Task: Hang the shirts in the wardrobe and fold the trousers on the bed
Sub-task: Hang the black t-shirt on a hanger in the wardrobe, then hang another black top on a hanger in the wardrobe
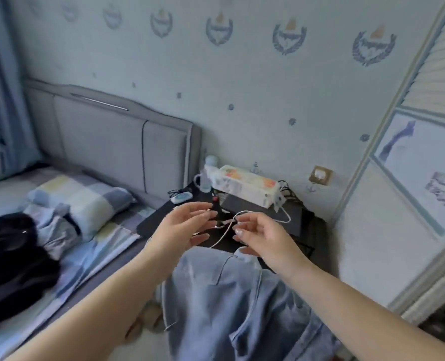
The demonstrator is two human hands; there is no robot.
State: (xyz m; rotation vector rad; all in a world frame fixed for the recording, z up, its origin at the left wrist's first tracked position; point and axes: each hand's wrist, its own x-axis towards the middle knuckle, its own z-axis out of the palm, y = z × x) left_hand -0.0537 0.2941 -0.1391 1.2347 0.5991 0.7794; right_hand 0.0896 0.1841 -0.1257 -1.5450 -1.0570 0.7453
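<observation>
A light-blue denim shirt [232, 303] hangs on a thin white wire hanger [225, 231] in the lower middle of the view. My right hand [263, 239] pinches the hanger at the base of its hook, above the collar. My left hand [187, 227] hovers just left of the hook with fingers spread and relaxed; I cannot tell if it touches the wire. On the bed [91, 259] at left lie a black garment [13, 259] and a crumpled grey-blue garment [57, 230]. The wardrobe door [411, 209] stands at the right.
A dark nightstand [297, 220] behind my hands carries a tissue box [245, 186], a clear bottle [208, 175] and cables. A checked pillow [86, 196] rests against the grey headboard [117, 142]. A wall socket [320, 175] sits beside the wardrobe.
</observation>
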